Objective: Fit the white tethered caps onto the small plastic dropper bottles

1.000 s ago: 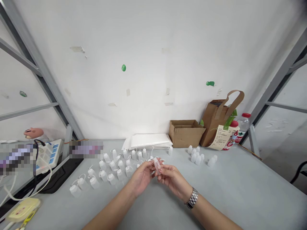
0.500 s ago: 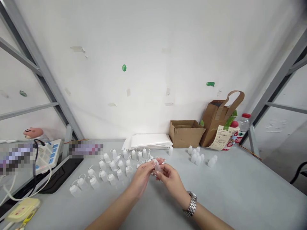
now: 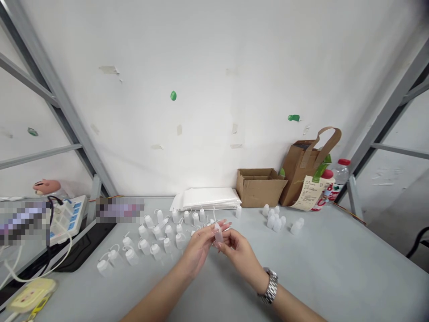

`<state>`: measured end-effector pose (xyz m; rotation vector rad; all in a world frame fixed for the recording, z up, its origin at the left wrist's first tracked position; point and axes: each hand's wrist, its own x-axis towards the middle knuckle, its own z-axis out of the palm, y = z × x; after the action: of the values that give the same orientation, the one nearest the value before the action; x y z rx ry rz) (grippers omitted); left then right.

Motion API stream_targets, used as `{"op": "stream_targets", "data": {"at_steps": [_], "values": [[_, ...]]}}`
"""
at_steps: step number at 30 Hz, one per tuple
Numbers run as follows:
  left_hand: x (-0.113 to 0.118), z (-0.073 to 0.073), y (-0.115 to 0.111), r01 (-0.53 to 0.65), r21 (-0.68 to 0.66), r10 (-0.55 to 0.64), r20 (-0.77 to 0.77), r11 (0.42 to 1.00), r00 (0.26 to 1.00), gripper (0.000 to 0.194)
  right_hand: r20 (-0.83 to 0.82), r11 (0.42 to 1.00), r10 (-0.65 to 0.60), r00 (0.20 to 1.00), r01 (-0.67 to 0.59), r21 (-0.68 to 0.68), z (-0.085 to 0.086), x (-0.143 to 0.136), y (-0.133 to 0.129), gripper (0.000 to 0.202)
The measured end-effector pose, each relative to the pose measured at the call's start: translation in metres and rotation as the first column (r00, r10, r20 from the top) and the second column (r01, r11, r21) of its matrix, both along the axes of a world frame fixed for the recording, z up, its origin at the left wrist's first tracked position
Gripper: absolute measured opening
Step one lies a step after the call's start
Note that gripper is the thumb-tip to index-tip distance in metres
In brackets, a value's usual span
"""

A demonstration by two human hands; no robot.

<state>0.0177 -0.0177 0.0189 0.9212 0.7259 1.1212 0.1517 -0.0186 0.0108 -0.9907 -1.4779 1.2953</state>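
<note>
A small translucent white squeeze bottle (image 3: 219, 234) is held between both hands near the middle of the table, its thin strap sticking up. My left hand (image 3: 198, 248) is closed on the bottle's upper part, thumb in front and fingers behind. The right thumb and fingers pinch its lower end; a metal watch (image 3: 270, 286) circles the wrist of my right hand (image 3: 241, 252). Left of the hands stand several similar bottles with caps and looped straps (image 3: 156, 250). A few small white pieces behind my left fingers are partly hidden.
White flat packages (image 3: 209, 197) lie stacked by the wall beside an open cardboard box (image 3: 263, 192). Bottles without straps (image 3: 276, 223) stand right of centre. A paper bag (image 3: 300, 165) and drink bottle (image 3: 340, 174) are at the back right. Cables and a power strip (image 3: 75, 214) lie left.
The bottle in my hands has turned slightly more upright, and its strap now shows standing above my left fingers. My right wrist has shifted slightly to the right.
</note>
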Motion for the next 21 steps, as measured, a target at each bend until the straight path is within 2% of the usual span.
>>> {"op": "stream_targets", "data": {"at_steps": [6,9,12,14,17,19,21], "values": [[0.002,0.002,-0.002,-0.016,0.024,0.016,-0.038,1.000,0.999,0.029,0.212,0.968,-0.156,0.965,0.107,0.229,-0.007,-0.002,-0.007,0.009],[0.002,0.001,-0.002,-0.028,0.031,0.029,-0.050,0.999,0.998,0.028,0.230,0.938,-0.224,0.947,0.145,0.315,-0.010,-0.004,-0.010,0.007],[0.001,0.002,-0.001,-0.043,0.036,0.044,-0.047,0.998,0.998,0.028,0.170,0.968,-0.175,0.970,0.138,0.211,-0.009,-0.004,-0.007,0.014],[0.000,0.002,0.000,-0.041,0.024,0.042,-0.045,0.999,0.998,0.030,0.077,0.998,-0.054,0.996,0.051,0.043,-0.005,-0.003,-0.003,0.022],[-0.003,0.001,0.001,-0.001,0.008,0.001,-0.045,1.000,0.999,0.033,-0.041,0.987,0.089,0.995,-0.094,-0.132,-0.001,0.000,0.003,0.032],[-0.004,0.000,0.001,0.022,0.021,-0.021,-0.034,1.000,0.999,0.034,-0.037,0.988,0.071,0.997,-0.075,-0.132,0.000,0.001,0.003,0.032],[-0.003,-0.002,0.001,0.022,0.037,-0.022,-0.011,0.999,1.000,0.034,0.020,0.999,-0.012,1.000,0.013,-0.043,-0.001,0.002,0.000,0.028]]}}
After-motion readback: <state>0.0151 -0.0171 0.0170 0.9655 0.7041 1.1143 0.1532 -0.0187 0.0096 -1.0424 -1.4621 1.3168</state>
